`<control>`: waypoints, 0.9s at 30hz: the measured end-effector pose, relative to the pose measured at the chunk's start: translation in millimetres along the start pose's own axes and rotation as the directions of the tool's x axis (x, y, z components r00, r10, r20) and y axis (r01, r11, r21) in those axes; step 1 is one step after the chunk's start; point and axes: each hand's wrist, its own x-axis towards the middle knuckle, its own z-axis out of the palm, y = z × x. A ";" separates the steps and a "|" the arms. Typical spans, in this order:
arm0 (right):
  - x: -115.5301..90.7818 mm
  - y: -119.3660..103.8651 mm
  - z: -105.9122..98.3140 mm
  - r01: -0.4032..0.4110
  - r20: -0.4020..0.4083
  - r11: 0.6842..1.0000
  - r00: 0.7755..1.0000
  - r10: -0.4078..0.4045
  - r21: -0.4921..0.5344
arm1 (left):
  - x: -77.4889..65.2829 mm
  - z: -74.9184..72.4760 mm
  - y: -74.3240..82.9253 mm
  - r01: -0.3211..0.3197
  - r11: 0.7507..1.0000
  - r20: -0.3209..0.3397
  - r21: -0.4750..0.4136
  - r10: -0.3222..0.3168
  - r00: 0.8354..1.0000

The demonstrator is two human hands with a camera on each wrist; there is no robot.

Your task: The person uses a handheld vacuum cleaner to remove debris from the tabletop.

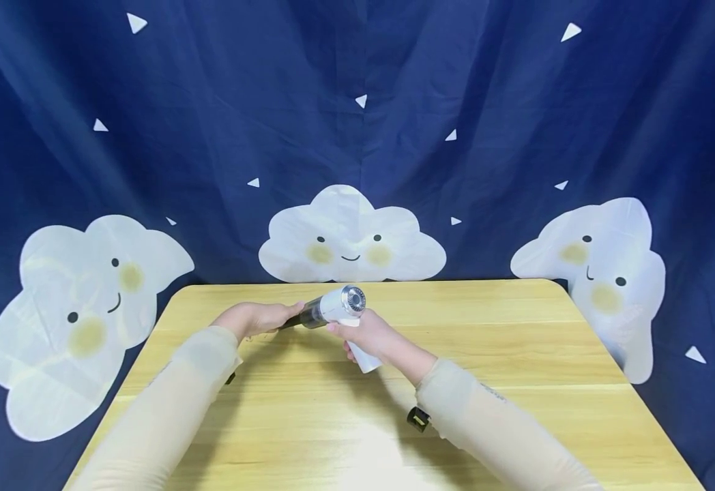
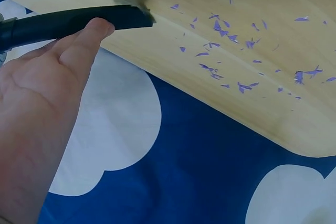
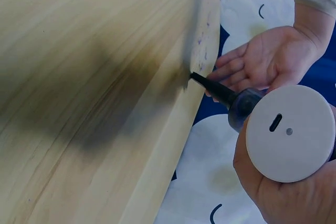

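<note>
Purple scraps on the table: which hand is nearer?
Left. The left hand is near the scraps, at the black nozzle; the right hand, gripping the white handle, is farther.

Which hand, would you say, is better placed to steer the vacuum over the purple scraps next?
Probably the right hand: it grips the vacuum by its handle, while the left hand only touches the nozzle.

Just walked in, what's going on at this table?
A person grips a white handheld vacuum by its handle in the right hand. The left hand is at its black nozzle, fingers extended. Purple scraps lie scattered on the wooden table; the nozzle points their way. Whether its tip touches the tabletop isn't clear.
</note>
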 end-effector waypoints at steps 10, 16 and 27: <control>7.3 2.5 6.5 0.049 -0.019 0.999 0.999 -0.049 -0.013 | 11.5 -2.0 -7.5 -0.033 0.997 -0.036 -0.068 0.031 0.999; 10.1 5.0 7.9 0.052 -0.008 0.999 0.999 -0.052 -0.010 | 11.3 -3.2 -9.5 -0.055 0.995 -0.022 -0.088 0.053 0.998; 5.4 2.4 8.8 -0.022 0.054 0.999 0.998 0.019 0.048 | -5.0 -6.3 -8.8 0.043 0.998 0.086 -0.047 -0.038 0.996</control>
